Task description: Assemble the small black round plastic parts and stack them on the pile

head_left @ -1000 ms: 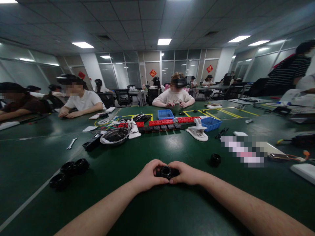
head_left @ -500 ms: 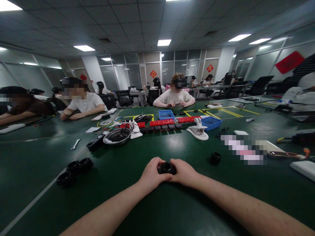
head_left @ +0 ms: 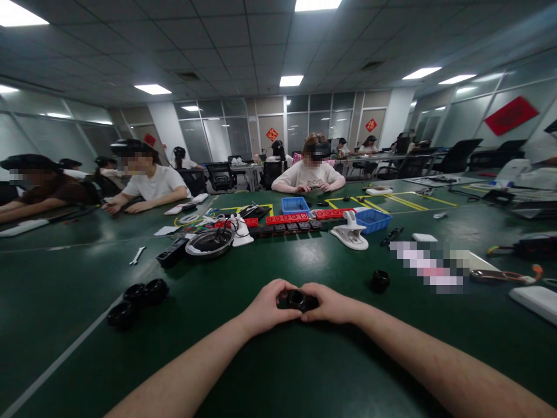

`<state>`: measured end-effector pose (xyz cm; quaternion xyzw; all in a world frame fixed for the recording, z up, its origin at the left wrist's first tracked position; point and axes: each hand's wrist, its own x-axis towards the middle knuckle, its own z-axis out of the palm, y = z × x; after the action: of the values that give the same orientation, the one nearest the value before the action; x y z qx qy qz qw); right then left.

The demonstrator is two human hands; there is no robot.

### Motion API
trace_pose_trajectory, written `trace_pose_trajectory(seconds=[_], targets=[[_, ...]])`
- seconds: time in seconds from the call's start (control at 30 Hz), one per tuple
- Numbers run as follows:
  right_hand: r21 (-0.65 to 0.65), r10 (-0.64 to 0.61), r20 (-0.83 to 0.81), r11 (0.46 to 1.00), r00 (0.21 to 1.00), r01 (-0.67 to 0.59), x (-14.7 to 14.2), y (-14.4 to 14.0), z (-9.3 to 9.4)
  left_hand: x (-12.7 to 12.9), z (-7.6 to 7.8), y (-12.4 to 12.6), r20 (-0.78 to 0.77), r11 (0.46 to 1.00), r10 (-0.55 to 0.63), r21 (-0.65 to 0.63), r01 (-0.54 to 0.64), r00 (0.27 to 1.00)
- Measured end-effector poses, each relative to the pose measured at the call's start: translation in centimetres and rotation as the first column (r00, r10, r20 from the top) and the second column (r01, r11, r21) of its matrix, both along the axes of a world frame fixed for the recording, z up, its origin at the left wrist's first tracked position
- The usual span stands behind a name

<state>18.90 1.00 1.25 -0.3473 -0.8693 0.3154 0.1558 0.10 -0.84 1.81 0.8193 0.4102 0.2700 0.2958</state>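
Between my two hands is a round black part [head_left: 296, 299] with a hole in its top, low over the green table. My left hand [head_left: 270, 306] curls round its left side, thumb along the near edge. My right hand [head_left: 329, 303] closes on the right side, its fingertips at the far edge and its thumb in front. Much of the part is hidden by my fingers. Off to the left, three similar black ring-like parts [head_left: 122, 314] stand close together. Another black ring-like part [head_left: 380, 281] sits alone to the right of my right hand.
Beyond my hands lie a metal bowl [head_left: 209, 244] with cables, red and black blocks [head_left: 287, 219], blue trays [head_left: 373, 220] and a white clip base [head_left: 350, 237]. A wrench [head_left: 137, 256] lies at left. A person [head_left: 308, 175] sits across the table; others sit at left.
My right hand has shifted slightly to the right on the black part, and the fingers of both hands have changed position a little. The view has also moved slightly.
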Motion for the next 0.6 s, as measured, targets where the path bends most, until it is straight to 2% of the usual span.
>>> trace_pose_trajectory(seconds=[0.17,0.6], targets=[[-0.082,0.028,-0.022,0.996,0.999,-0.030,0.24,0.22,0.28,0.04,0.03,0.05,-0.006,1.000,-0.007,0.003,0.007,1.000],[-0.103,0.050,-0.014,0.993,0.999,-0.052,0.63,0.87,0.00,-0.01,-0.32,0.46,0.029,0.999,-0.024,-0.047,0.025,0.999]])
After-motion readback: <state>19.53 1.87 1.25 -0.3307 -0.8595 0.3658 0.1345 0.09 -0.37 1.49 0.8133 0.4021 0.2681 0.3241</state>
